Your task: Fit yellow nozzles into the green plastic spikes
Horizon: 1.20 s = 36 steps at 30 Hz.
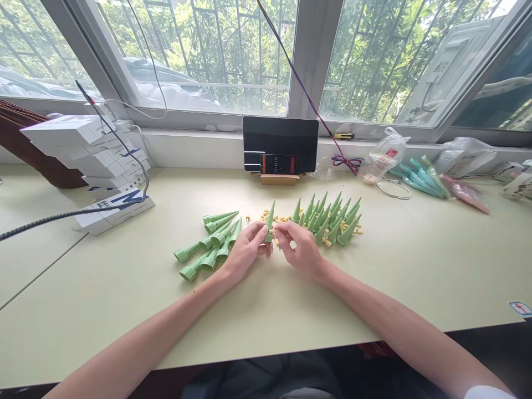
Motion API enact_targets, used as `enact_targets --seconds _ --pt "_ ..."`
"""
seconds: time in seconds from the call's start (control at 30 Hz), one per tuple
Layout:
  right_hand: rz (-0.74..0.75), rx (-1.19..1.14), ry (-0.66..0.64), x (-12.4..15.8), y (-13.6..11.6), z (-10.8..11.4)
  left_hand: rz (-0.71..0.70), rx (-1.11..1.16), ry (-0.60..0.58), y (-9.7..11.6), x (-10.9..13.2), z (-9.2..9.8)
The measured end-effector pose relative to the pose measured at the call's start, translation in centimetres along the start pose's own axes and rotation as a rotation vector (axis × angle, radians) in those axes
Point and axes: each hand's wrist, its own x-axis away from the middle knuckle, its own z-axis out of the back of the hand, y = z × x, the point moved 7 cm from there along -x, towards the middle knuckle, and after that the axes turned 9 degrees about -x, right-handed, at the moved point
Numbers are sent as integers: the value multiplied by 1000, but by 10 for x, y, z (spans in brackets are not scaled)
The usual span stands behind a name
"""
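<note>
My left hand [246,250] is closed around the lower end of a green cone-shaped spike [270,218] that points upward. My right hand [300,248] pinches at the spike's base, where a small yellow piece [273,235] sits between the fingertips. To the left lies a pile of several green cones [210,241] on their sides. To the right stands a cluster of several upright green cones [330,220] with yellow bases. Small yellow parts [266,214] are scattered just beyond my hands on the pale table [124,288].
A black tablet [280,143] with a phone [280,164] leaning on it stands at the windowsill. White boxes [89,149] are stacked at the left with a black cable across them. Plastic bags with teal cones [419,177] lie at the back right.
</note>
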Motion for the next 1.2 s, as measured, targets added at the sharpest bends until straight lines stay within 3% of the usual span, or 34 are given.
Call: enact_targets --seconds 0.87,1.2 --pt "-2 21 -10 0 5 0 -70 -158 52 6 1 0" --pt "-60 23 -45 0 12 -1 -72 -215 128 11 3 5"
